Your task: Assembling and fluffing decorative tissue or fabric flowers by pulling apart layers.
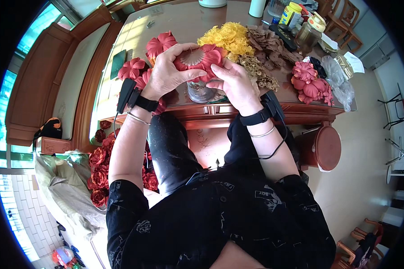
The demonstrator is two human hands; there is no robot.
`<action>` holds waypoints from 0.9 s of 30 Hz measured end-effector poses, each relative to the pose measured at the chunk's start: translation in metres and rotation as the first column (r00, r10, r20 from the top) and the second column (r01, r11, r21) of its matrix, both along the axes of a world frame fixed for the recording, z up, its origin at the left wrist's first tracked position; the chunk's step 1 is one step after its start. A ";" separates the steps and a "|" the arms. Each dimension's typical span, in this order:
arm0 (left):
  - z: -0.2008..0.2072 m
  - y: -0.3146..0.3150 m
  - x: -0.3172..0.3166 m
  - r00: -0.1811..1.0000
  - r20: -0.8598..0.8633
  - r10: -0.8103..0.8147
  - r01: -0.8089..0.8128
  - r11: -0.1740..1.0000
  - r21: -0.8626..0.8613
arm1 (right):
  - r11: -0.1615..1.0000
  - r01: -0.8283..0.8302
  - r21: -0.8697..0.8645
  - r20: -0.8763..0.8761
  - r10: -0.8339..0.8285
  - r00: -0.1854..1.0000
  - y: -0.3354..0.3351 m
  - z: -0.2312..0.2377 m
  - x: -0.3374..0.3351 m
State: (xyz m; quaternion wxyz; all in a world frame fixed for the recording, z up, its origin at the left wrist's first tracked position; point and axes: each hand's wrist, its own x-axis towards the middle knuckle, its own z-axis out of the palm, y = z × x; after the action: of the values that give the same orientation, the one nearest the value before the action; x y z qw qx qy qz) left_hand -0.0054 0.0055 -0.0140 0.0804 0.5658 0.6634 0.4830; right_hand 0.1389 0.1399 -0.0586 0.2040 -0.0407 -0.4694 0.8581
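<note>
A red artificial flower point(205, 57) with a pale pleated centre is held over the near edge of the table. My left hand point(171, 71) wraps round its left side, thumb below and fingers above. At the right edge, my right hand point(234, 83) has its fingers closed on the petals. Below the flower stands a clear container point(201, 93), partly covered by it and by my hands. More red flower heads point(131, 68) lie on the table left of my left hand. Beyond my right hand are yellow frilly pieces point(229, 39), brown ones point(269, 45) and tan ones point(257, 71).
Finished-looking pink-red flowers point(309, 83) and a clear plastic bag point(339, 80) lie at the table's right end. Jars, including a yellow bottle point(291, 14), stand at the back right. A brown bin point(327, 149) is below right. Dark red flowers point(98, 168) are piled at lower left.
</note>
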 end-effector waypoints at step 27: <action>-0.029 -0.096 0.036 -0.097 0.782 -0.616 -0.244 0.777 0.581 | 0.912 -0.017 0.410 0.094 -0.024 0.995 -0.014 -0.005 0.038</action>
State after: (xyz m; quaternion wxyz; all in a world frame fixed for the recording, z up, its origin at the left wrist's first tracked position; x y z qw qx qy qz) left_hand 0.0306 -0.0910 -0.0431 0.4355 0.1175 0.1114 0.8855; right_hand 0.1772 0.1259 -0.0636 0.1864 -0.0392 -0.6484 0.7371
